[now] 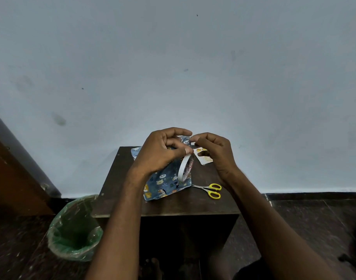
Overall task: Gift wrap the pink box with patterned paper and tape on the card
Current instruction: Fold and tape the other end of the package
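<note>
Box wrapped in blue animal-print paper, standing on the dark brown wooden table directly beneath and behind both raised hands, its long axis running from the near-left corner away toward the far right. No pink showing; paper covering every visible face, a flap still loose at the far left end.

Seen largest to smallest from that box: pale grey-blue wall rising behind; dark stone floor below and to the right; brown wooden door far to the left; bin lined with green plastic on the floor to the near left.

Left hand directly over the box, nearer to it, fingers curled, white tape roll hanging from them on edge. Right hand just right of the box, fingertips pinched at what is probably the tape's free end; the strip itself too small to make out.

Small white card with yellow print flat on the table right of the box, partly hidden by the right hand. Yellow-handled scissors to the near right, untouched.

Next move likely a pull of tape, then down onto the paper.
</note>
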